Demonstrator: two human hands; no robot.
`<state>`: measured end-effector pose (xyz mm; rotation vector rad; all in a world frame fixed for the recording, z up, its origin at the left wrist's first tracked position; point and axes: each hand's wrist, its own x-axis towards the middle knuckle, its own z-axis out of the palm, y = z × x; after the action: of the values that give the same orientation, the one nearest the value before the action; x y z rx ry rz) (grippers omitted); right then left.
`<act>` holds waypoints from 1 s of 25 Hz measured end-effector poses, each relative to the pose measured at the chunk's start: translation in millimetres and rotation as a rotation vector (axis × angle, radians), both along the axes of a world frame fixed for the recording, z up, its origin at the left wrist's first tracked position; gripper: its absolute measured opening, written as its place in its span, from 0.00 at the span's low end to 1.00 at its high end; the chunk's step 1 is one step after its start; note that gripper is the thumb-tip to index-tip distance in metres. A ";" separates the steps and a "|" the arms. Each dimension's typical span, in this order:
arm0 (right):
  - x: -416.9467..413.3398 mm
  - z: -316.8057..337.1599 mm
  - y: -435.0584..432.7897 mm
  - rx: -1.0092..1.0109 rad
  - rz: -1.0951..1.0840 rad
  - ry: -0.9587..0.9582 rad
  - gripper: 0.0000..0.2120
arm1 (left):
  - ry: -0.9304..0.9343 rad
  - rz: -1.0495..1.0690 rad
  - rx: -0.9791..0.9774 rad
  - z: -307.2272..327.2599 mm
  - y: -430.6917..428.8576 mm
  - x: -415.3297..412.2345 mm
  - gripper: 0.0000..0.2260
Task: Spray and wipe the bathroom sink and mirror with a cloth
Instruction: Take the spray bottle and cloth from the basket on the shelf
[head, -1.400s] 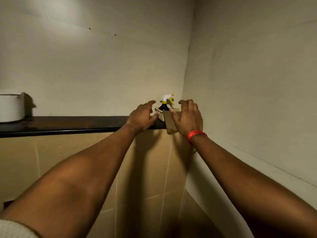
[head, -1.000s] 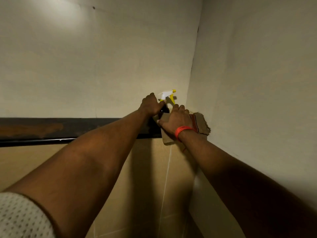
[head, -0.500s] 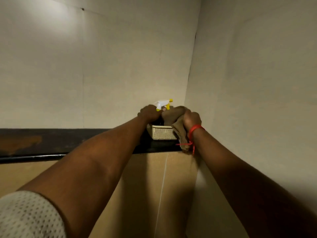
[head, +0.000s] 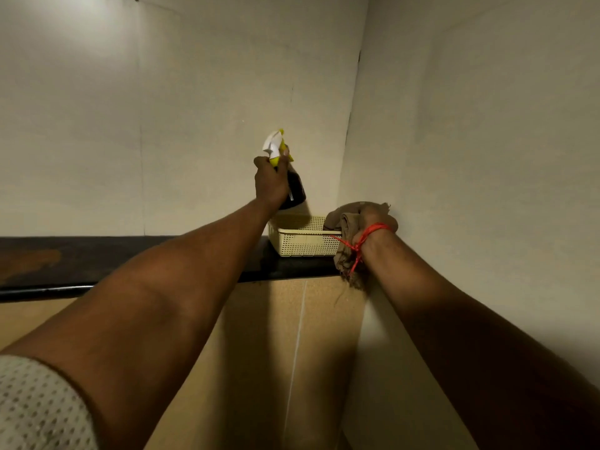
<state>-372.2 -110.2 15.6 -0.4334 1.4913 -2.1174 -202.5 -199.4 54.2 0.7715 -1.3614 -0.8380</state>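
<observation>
Up near the corner of the walls, the left hand (head: 271,183) is stretched out at full reach, fingers wrapped around the neck of a dark spray bottle with a white and yellow trigger head (head: 293,186), holding it above a cream perforated plastic basket (head: 305,243) on a black shelf (head: 97,264). Beside it, the right hand (head: 373,222) is clenched on a bunched brown cloth (head: 345,245) at the basket's right edge; a red thread (head: 360,243) circles the wrist.
</observation>
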 end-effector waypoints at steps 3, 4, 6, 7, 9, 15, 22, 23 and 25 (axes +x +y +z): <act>25.6 26.0 46.0 -0.067 -0.047 -0.013 0.16 | 0.260 -0.026 0.076 18.7 12.9 8.0 0.27; 29.2 30.5 56.8 -0.146 -0.044 -0.056 0.15 | 0.302 -0.035 0.110 21.4 18.1 11.2 0.26; 38.9 39.2 75.3 -0.291 -0.020 -0.094 0.19 | 0.355 -0.137 0.149 26.3 35.2 14.8 0.18; 39.7 43.8 77.5 -0.322 0.003 -0.100 0.23 | 0.372 -0.186 0.140 26.0 44.7 17.3 0.11; 27.6 47.8 74.3 -0.330 -0.041 -0.065 0.34 | 0.372 -0.274 0.100 26.6 74.6 26.2 0.05; 113.1 65.9 189.0 -0.326 -0.074 -0.056 0.24 | 0.307 -0.387 0.028 31.6 154.7 63.2 0.06; 191.5 52.7 341.3 -0.328 -0.162 -0.054 0.21 | 0.176 -0.635 0.110 -1.9 295.1 124.8 0.12; 205.6 47.2 370.5 -0.345 -0.157 -0.088 0.21 | 0.162 -0.666 0.127 -10.0 317.7 132.0 0.11; 228.6 29.6 425.8 -0.358 -0.182 -0.101 0.21 | 0.140 -0.719 0.169 -26.0 365.0 146.9 0.08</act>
<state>-143.6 315.6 45.2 -0.3198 1.1327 -2.5220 -55.6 165.6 28.1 0.3226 -1.4650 -1.5528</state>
